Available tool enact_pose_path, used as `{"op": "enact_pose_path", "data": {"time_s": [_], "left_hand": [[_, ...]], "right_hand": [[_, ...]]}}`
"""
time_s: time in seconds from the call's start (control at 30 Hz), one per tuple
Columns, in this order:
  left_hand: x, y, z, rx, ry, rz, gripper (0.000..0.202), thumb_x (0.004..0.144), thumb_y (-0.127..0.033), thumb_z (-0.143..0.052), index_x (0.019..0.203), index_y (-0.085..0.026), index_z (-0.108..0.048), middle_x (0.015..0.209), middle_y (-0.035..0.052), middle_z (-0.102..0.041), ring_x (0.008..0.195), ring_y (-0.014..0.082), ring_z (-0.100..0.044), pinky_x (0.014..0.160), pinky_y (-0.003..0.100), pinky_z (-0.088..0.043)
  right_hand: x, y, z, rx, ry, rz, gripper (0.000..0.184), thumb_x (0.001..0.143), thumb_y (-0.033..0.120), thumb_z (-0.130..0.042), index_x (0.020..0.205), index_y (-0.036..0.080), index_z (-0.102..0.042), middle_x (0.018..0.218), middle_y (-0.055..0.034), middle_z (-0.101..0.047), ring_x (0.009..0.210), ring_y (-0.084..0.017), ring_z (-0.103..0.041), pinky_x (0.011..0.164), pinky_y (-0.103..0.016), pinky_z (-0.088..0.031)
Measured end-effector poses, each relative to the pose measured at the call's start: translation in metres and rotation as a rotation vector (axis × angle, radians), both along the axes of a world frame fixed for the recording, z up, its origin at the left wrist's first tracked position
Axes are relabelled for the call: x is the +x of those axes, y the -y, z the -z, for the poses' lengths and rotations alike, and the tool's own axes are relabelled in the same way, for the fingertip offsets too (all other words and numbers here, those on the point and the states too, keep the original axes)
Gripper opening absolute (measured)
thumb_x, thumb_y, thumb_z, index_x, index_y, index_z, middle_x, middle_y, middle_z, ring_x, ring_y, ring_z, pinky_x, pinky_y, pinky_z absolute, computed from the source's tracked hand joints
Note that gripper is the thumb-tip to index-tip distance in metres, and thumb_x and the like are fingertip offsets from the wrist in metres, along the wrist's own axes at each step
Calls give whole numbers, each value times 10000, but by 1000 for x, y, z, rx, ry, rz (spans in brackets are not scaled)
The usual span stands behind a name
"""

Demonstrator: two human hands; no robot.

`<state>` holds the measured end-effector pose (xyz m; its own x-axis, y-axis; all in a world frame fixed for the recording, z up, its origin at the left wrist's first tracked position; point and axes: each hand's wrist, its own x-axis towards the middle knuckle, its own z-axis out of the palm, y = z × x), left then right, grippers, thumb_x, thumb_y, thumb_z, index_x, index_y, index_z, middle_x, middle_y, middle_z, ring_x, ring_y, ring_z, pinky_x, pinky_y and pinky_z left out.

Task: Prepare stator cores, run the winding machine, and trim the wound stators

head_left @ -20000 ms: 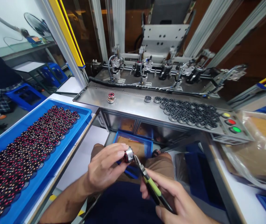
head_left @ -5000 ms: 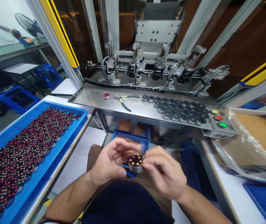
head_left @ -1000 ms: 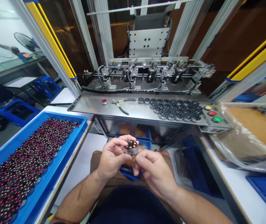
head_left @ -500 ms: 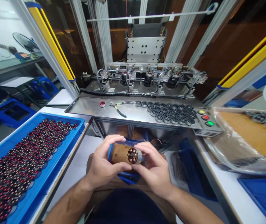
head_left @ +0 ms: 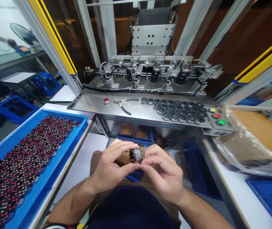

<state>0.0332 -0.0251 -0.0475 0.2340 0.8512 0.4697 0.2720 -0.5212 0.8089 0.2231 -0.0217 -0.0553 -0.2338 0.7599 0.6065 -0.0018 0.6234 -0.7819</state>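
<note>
Above my lap, a wound motor stator [head_left: 138, 155] with copper coils and a grey ring is held between the thumb and fingers of my left hand [head_left: 111, 163]. Its coil face points left, toward my left palm. My right hand [head_left: 164, 170] is closed in a pinch at the stator's right side, thumb against forefinger. Whatever sits in that pinch is too small to make out. On the steel ledge ahead lie side cutters [head_left: 124, 106] with black and yellow handles, and a single red-wound stator [head_left: 105, 100].
Unwound black stators [head_left: 181, 110] crowd the ledge's right half, beside a control box with yellow, red and green buttons [head_left: 217, 116]. A winding machine [head_left: 150, 71] stands behind. Left is a blue tray [head_left: 82, 120] full of wound stators; right, a plastic-lined box [head_left: 252, 124] with more parts.
The stator has turned so its coil face points left instead of up at me. My left fingers have closed round it, while my right hand has shifted right into a pinch.
</note>
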Motion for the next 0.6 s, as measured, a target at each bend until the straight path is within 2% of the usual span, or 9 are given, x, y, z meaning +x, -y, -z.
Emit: {"op": "enact_pose_path", "data": {"time_s": [0.1, 0.17, 0.23, 0.3, 0.43, 0.53, 0.6], "left_hand": [[2, 2, 2, -135, 119, 46, 456, 747, -162, -791, 1172, -265, -659, 1136, 52, -682, 1050, 193, -622, 935, 308, -494], [4, 2, 5, -240, 226, 92, 444, 762, -147, -774, 1169, -278, -656, 1180, 53, -661, 1089, 200, -631, 946, 307, -510], [5, 2, 8, -277, 286, 121, 435, 768, -133, -762, 1166, -271, -653, 1192, 62, -652, 1109, 209, -634, 951, 310, -522], [5, 1, 9, -206, 259, 105, 433, 763, -114, -755, 1162, -245, -650, 1177, 78, -659, 1113, 221, -633, 954, 326, -528], [2, 1, 3, 126, 7, -19, 485, 735, -58, -733, 1187, -192, -619, 1157, 109, -679, 1108, 235, -633, 979, 364, -523], [1, 2, -1, 318, -203, -74, 508, 734, -17, -696, 1206, -171, -590, 1185, 130, -669, 1107, 219, -637, 993, 344, -520], [2, 2, -3, 383, -303, -61, 508, 746, -6, -676, 1221, -156, -575, 1193, 146, -666, 1116, 208, -633, 995, 323, -517]], "right_hand": [[-5, 1, -2, -117, -56, 55, 134, 857, 74, -629, 788, 186, -656, 727, -6, -584, 674, -132, -552, 620, -282, -445], [-8, 2, -1, -173, -74, 79, 123, 860, 109, -642, 760, 181, -653, 711, -6, -583, 664, -132, -548, 604, -276, -437], [-8, 2, 1, -199, -75, 79, 122, 862, 137, -649, 748, 180, -651, 702, -5, -581, 659, -133, -545, 594, -272, -427], [-2, 0, 4, -225, -59, 67, 130, 863, 151, -653, 738, 181, -645, 697, -2, -578, 658, -132, -540, 595, -270, -419], [22, -7, 7, -267, -33, 93, 105, 901, 195, -612, 799, 193, -639, 781, -16, -589, 739, -148, -555, 670, -288, -436], [31, -10, -4, -144, 58, 66, 107, 882, 290, -634, 902, 186, -647, 867, -49, -597, 807, -186, -563, 703, -327, -448], [26, -9, -16, -62, 205, 8, 118, 830, 275, -694, 846, 174, -636, 800, -42, -595, 746, -182, -549, 666, -328, -439]]}}
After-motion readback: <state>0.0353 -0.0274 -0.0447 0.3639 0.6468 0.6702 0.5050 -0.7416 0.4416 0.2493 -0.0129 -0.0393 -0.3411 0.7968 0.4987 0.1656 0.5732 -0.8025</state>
